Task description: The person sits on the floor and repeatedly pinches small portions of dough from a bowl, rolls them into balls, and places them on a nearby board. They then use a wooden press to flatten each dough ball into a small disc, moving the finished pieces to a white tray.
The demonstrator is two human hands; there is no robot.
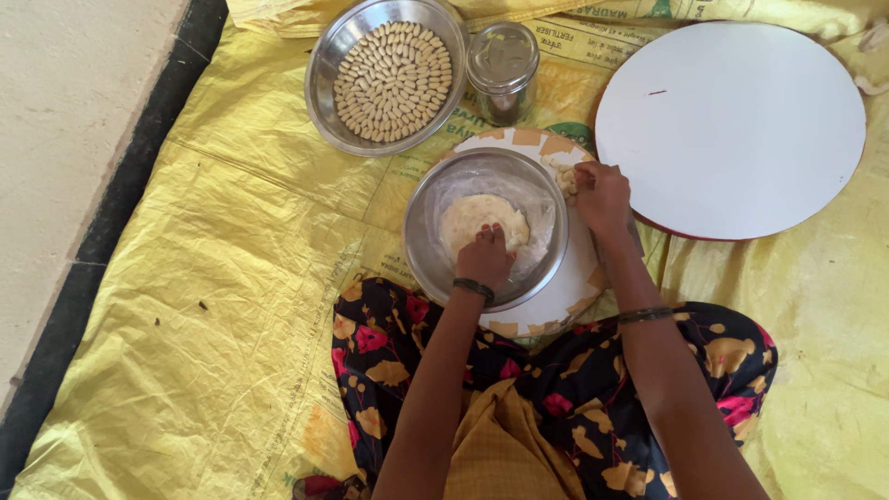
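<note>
Head view: left hand down inside a steel bowl at centre, fingers curled together, pressed into a pale dough lump lying on clear plastic lining. Right hand at 2 o'clock of that bowl, fingers pinched together over small dough pieces on a round board beneath the bowl. At 11 o'clock, a steel plate filled with shaped dough pieces in rings. At 12 o'clock, a lidded steel tin. At 2 o'clock farther out, a large white round board. Underneath everything, a yellow plastic sheet.
</note>
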